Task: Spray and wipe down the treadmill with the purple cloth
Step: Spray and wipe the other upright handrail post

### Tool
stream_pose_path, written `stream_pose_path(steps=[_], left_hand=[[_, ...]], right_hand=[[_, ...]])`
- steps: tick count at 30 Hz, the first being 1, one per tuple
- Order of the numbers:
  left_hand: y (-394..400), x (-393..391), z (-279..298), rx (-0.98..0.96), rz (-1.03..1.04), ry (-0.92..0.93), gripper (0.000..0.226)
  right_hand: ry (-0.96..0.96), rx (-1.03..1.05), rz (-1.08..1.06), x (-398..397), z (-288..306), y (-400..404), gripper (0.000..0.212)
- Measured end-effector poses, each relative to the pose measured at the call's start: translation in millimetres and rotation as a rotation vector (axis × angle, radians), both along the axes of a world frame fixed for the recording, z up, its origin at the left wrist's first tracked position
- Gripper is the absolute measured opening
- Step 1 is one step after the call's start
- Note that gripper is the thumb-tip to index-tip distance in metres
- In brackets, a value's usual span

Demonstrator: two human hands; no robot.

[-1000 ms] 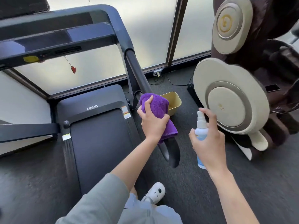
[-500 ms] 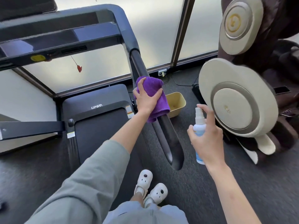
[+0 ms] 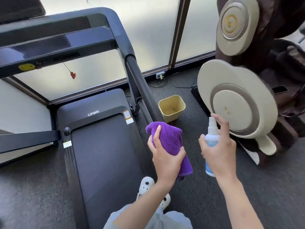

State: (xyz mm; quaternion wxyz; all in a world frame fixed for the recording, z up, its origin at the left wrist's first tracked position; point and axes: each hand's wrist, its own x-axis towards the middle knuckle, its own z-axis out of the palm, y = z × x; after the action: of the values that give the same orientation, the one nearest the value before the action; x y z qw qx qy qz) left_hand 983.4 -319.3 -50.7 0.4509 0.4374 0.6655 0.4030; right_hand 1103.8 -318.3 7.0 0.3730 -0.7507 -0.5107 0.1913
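The left hand (image 3: 166,156) grips the purple cloth (image 3: 170,139), fingers and thumb curled round it, wrapped over the near end of the treadmill's (image 3: 102,146) right handrail (image 3: 142,90). The right hand (image 3: 217,151) holds the spray bottle (image 3: 211,141) upright just right of the cloth, index finger resting on its white nozzle. A yellow bin (image 3: 172,108) stands on the dark floor right of the rail, and a beige massage chair (image 3: 236,100) stands further right. 2 white clogs (image 3: 148,187) show at the near edge.
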Motion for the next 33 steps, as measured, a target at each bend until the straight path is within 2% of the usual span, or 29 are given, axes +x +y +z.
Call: stream_pose_path(steps=[6,10,18,23,33], left_hand=[[24,-1,-1,0.003,0.124,-0.025,0.074],[64,-11,-1,0.005,0.173,-0.036,0.071],[143,-31,2,0.048,0.18,0.032,0.071],[193,-47,2,0.034,0.155,0.054,0.068],[301,-79,17,-0.052,0.087,0.214,0.061]], right_hand=[[0.004,-0.019,0.043,-4,-2,7,0.06],[-0.023,-0.015,0.094,-11,-3,15,0.061],[-0.061,0.012,0.164,-39,-6,39,0.064],[-0.047,0.02,0.169,-56,-1,69,0.063],[-0.057,0.04,0.112,-65,5,110,0.065]])
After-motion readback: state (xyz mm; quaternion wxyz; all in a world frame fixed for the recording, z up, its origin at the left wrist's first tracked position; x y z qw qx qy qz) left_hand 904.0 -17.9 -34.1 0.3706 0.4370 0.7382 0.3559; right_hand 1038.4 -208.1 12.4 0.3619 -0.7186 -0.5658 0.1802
